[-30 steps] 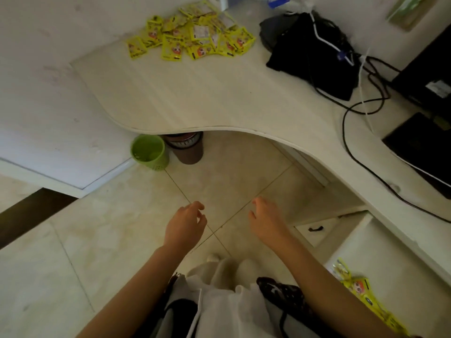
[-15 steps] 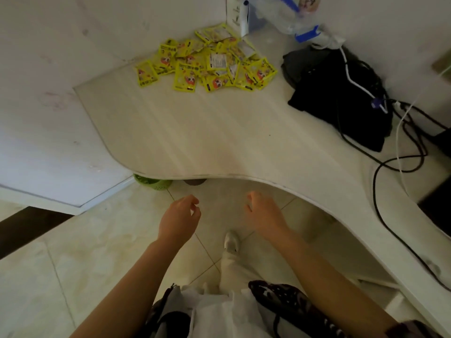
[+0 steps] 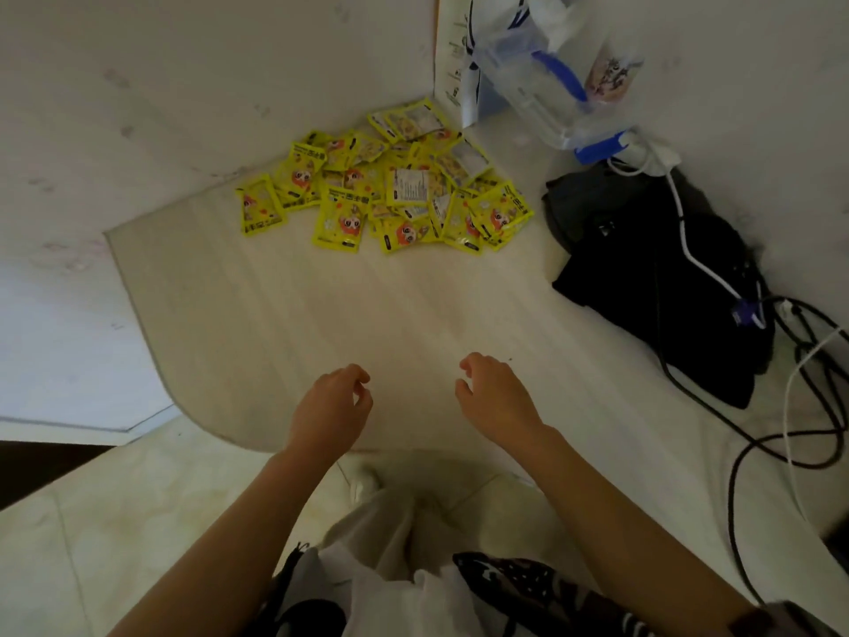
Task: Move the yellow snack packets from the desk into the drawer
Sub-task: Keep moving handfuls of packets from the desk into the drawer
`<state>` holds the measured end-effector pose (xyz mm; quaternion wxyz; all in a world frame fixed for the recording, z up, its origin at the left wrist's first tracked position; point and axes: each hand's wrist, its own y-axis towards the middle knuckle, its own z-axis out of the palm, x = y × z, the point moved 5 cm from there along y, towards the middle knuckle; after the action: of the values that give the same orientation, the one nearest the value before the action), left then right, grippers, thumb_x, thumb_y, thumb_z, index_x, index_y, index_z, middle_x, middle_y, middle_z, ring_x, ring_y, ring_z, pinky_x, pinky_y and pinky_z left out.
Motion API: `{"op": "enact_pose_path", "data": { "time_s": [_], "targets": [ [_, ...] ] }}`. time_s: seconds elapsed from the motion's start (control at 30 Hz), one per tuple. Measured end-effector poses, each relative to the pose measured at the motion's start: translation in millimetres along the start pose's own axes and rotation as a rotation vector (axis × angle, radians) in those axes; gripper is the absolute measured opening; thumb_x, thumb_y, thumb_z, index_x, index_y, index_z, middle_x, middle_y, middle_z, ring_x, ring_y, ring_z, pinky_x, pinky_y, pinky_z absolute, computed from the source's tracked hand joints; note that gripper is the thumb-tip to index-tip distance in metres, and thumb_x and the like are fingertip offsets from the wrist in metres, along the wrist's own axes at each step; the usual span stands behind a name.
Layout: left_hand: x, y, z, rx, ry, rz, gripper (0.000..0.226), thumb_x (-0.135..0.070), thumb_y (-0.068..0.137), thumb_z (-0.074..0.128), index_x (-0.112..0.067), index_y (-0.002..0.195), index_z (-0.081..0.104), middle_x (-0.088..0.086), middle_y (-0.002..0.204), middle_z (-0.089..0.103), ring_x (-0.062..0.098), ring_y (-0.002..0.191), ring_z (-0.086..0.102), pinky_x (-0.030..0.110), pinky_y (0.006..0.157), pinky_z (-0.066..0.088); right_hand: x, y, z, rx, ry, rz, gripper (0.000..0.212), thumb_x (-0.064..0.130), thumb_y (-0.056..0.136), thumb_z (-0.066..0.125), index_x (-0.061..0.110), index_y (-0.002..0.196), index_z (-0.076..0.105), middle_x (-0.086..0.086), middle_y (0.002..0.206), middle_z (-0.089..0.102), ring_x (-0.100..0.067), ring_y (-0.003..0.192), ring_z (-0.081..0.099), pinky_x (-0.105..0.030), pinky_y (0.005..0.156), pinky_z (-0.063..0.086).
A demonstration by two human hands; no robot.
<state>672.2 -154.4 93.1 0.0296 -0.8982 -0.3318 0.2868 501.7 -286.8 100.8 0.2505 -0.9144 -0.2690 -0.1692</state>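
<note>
Heap of yellow snack packets [image 3: 386, 186] at 12 o'clock on the desk [image 3: 367, 314], pushed into the far corner against the wall. Well apart from both hands. Drawer not in view; count of packets already stowed not tellable from here. Judged: bulk of the job left, pile large and untouched at this moment.

Left hand [image 3: 328, 409] at 7 o'clock of the pile, over the near desk edge. Fingers [image 3: 356, 377] loosely curled, tips apart, nothing held. Right hand [image 3: 498, 397] at 5 o'clock of the pile, level with the left. Fingers [image 3: 473, 360] curled, parted, empty as well. Both palms down, aimed toward 12 o'clock. Judged: reach for a fresh handful in hand, no contact yet.

Packets: small flat sachets, bright yellow, glossy film, cartoon face in orange-red on the fronts. Several flipped, white printed label panel up. Overlapped in a loose fan, a few singles strayed at the 9 o'clock side. Likely slippery and light; likely easy to scoop in bunches, easy to drop strays.

Neighbours: clear plastic bag [image 3: 542, 80] with blue trim at 1 o'clock of the pile, just beside it. Black bag [image 3: 643, 278] at 3 o'clock, white cable [image 3: 689, 241] across it, black cables [image 3: 781, 429] trailing toward 4 o'clock.
</note>
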Motion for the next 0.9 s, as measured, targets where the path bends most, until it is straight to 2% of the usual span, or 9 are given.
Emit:
{"op": "enact_pose_path", "data": {
  "time_s": [0.23,0.4,0.57,0.67,0.8,0.9],
  "targets": [
    [21.8,80.3,-29.5,0.067,0.035,-0.027,0.021,-0.022,0.091,0.054,-0.017,0.110,0.063,-0.002,0.098,0.065,0.019,0.095,0.060,0.032,0.081,0.049,6.1,71.4,-21.6,-0.024,0.016,0.054,0.036,0.026,0.097,0.043,0.010,0.128,0.050,-0.011,0.124,0.057,-0.026,0.112,0.053,-0.037,0.090,0.048],
    [38.4,135.1,-53.6,0.068,-0.029,-0.076,0.019,-0.017,0.089,0.055,-0.017,0.104,0.065,-0.002,0.092,0.064,0.021,0.091,0.061,0.031,0.076,0.046,6.9,108.5,-23.8,-0.018,0.064,0.146,0.036,0.025,0.096,0.046,0.011,0.128,0.050,-0.010,0.126,0.055,-0.026,0.116,0.052,-0.039,0.095,0.046],
    [43.1,183.5,-69.8,0.055,-0.079,-0.116,0.024,-0.013,0.088,0.054,-0.015,0.109,0.063,-0.001,0.087,0.061,0.024,0.091,0.061,0.033,0.078,0.047,4.3,140.7,-35.0,-0.040,0.093,0.179,0.039,0.020,0.095,0.050,0.011,0.133,0.047,-0.012,0.130,0.049,-0.028,0.119,0.049,-0.037,0.099,0.042],
    [38.0,215.2,-75.4,0.041,-0.103,-0.121,0.024,-0.011,0.087,0.056,-0.010,0.110,0.063,0.007,0.099,0.065,0.029,0.097,0.061,0.035,0.082,0.046,1.4,166.9,-51.5,-0.065,0.055,0.165,0.043,0.016,0.093,0.052,0.010,0.135,0.045,-0.014,0.130,0.048,-0.032,0.119,0.049,-0.040,0.100,0.042],
    [29.3,258.5,-77.1,-0.012,-0.130,-0.158,0.035,-0.015,0.087,0.060,-0.010,0.121,0.057,0.013,0.121,0.059,0.033,0.106,0.058,0.041,0.088,0.046,-4.5,209.3,-78.0,-0.092,-0.030,0.150,0.049,0.008,0.091,0.051,0.011,0.138,0.040,-0.017,0.135,0.043,-0.037,0.116,0.046,-0.044,0.094,0.043],
    [24.8,279.4,-75.4,-0.056,-0.161,-0.233,0.045,-0.022,0.087,0.062,-0.008,0.129,0.051,0.015,0.129,0.055,0.034,0.115,0.054,0.043,0.094,0.044,-5.0,241.7,-97.3,-0.101,-0.095,0.108,0.060,-0.003,0.086,0.047,0.012,0.143,0.036,-0.016,0.144,0.038,-0.040,0.124,0.041,-0.046,0.097,0.041]
  ]
}}
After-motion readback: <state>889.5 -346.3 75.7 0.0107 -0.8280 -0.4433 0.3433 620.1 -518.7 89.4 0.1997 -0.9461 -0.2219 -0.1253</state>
